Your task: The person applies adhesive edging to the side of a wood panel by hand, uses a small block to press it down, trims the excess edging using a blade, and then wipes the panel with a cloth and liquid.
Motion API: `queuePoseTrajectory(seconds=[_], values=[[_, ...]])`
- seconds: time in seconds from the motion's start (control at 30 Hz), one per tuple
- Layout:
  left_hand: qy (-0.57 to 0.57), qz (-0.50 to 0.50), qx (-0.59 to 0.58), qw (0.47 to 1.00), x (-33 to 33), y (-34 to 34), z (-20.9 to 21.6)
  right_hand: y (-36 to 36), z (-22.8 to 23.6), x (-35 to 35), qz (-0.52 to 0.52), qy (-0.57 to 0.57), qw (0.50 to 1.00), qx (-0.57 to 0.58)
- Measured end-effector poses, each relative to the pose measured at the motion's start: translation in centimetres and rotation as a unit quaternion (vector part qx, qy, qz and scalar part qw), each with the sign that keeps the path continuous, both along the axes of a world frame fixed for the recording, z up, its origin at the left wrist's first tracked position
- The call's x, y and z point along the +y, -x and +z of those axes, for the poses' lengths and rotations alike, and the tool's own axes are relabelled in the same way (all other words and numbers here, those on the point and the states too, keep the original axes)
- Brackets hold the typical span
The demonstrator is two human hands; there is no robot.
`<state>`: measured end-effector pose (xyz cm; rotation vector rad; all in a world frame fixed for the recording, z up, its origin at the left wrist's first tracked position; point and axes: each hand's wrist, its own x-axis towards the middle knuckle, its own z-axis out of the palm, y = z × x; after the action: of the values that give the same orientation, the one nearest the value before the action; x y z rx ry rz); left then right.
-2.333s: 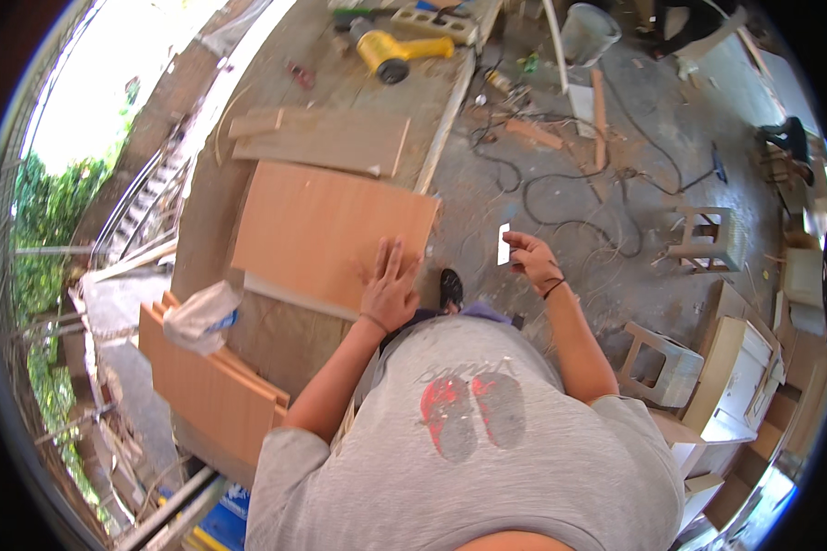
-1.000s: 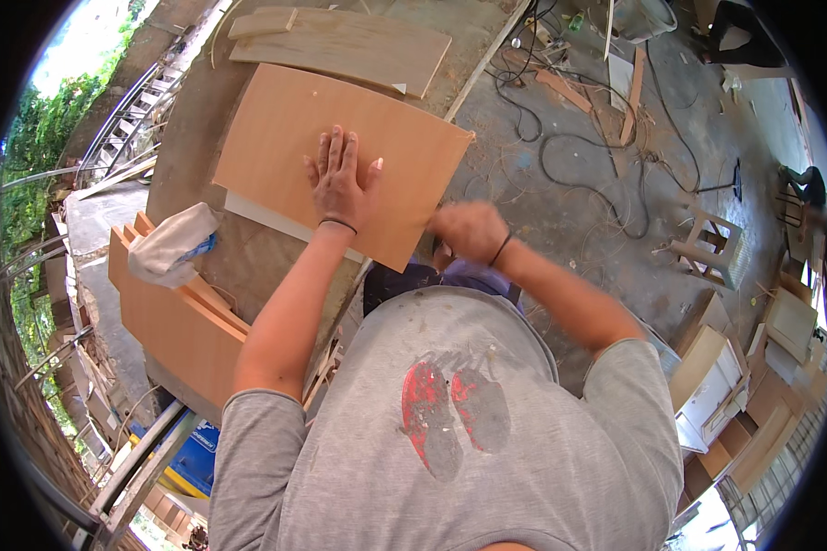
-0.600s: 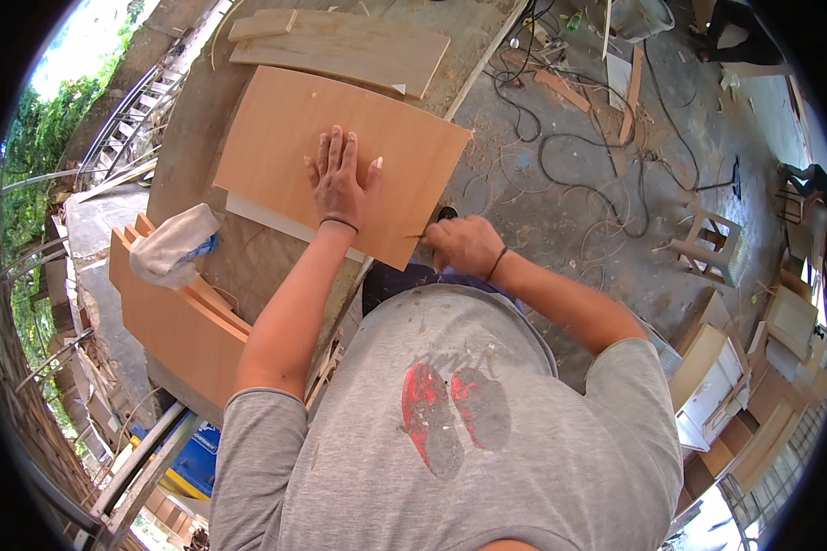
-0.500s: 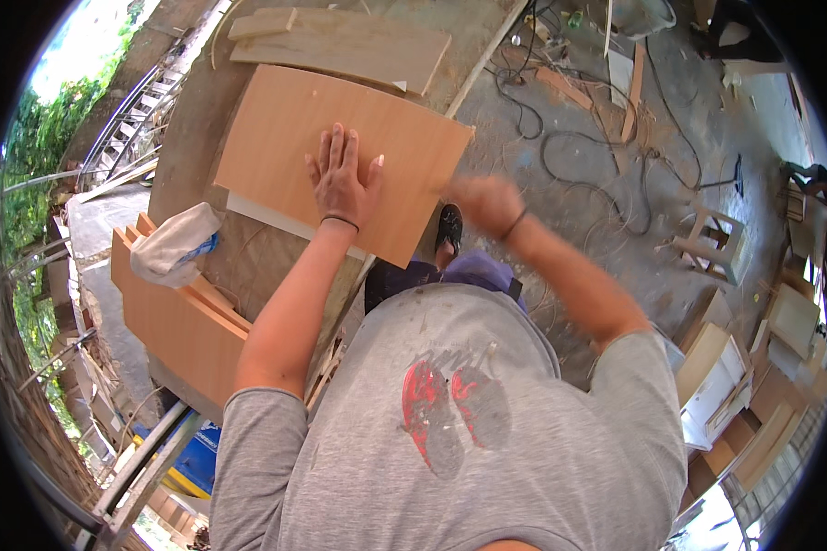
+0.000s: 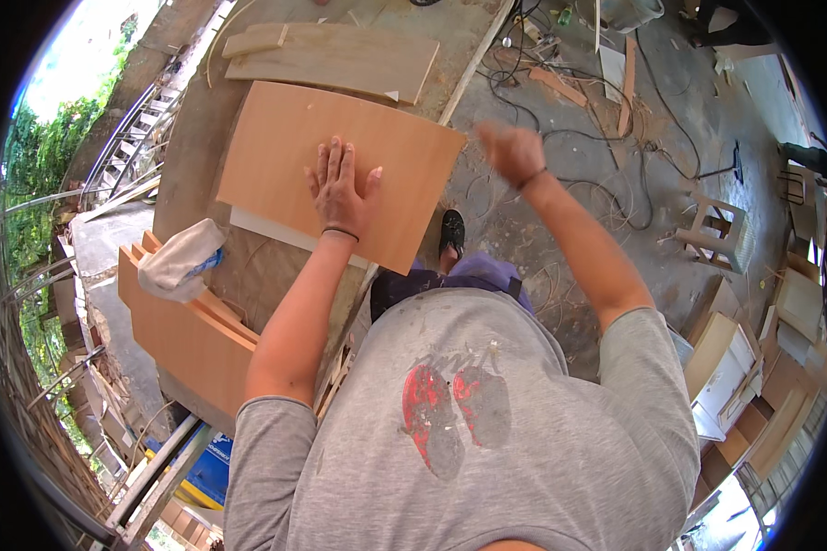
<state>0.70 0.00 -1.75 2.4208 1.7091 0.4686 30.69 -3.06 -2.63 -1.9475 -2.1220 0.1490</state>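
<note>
A wood-grain brown panel (image 5: pixel 276 138) lies across the worktable, its right end reaching past the table's edge. Flat on its face rests my left hand (image 5: pixel 343 197), fingers stretched out, pressing on the board. Just off the panel's right edge, near the far corner, is my right hand (image 5: pixel 513 153), closed and smeared by motion. Whatever its fingers hold, if anything, is too blurred to make out. A white strip (image 5: pixel 266 225) shows from under the panel's near side.
Pale boards (image 5: pixel 340 55) lie farther back on the table (image 5: pixel 188 138). At the left, a whitish cloth (image 5: pixel 179 260) sits on upright brown panels (image 5: pixel 179 326). Cables (image 5: pixel 606 184), wood scraps (image 5: pixel 560 84) and a stool frame (image 5: pixel 715 230) are on the floor to the right.
My right hand has moved away from me along the panel's right edge, toward the far corner. My left hand stays flat on the panel. The whole view has shifted slightly.
</note>
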Motion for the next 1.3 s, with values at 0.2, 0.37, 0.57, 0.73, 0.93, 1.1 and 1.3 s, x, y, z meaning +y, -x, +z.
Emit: queuePoseTrajectory(seconds=[0.2, 0.37, 0.57, 0.73, 0.93, 1.1, 1.3], values=[[-0.004, 0.006, -0.003, 1.0, -0.1, 0.0, 0.3, 4.5, -0.8, -4.9, 0.181, -0.09, 0.965, 0.168], [-0.014, 0.007, -0.013, 1.0, 0.1, -0.1, 0.2, 3.2, 0.7, -2.6, 0.168, -0.095, 0.971, 0.143], [-0.022, 0.02, -0.005, 1.0, 0.3, -0.1, 0.0, 1.2, 0.5, -1.5, 0.074, -0.073, 0.99, 0.091], [-0.017, 0.023, 0.004, 1.0, 0.2, -0.1, 0.0, 5.5, 0.4, -4.8, 0.24, 0.018, 0.969, 0.058], [-0.029, 0.015, 0.009, 0.999, 0.6, 0.1, -0.6, -1.9, 1.6, 2.7, 0.006, 0.047, 0.998, -0.045], [-0.024, 0.017, 0.003, 1.0, 0.1, 0.1, -0.4, 2.6, -0.3, -1.6, 0.172, -0.023, 0.985, -0.016], [-0.02, 0.019, 0.008, 1.0, 0.1, 0.2, -0.4, -0.3, 1.7, 2.1, 0.06, 0.02, 0.997, 0.048]])
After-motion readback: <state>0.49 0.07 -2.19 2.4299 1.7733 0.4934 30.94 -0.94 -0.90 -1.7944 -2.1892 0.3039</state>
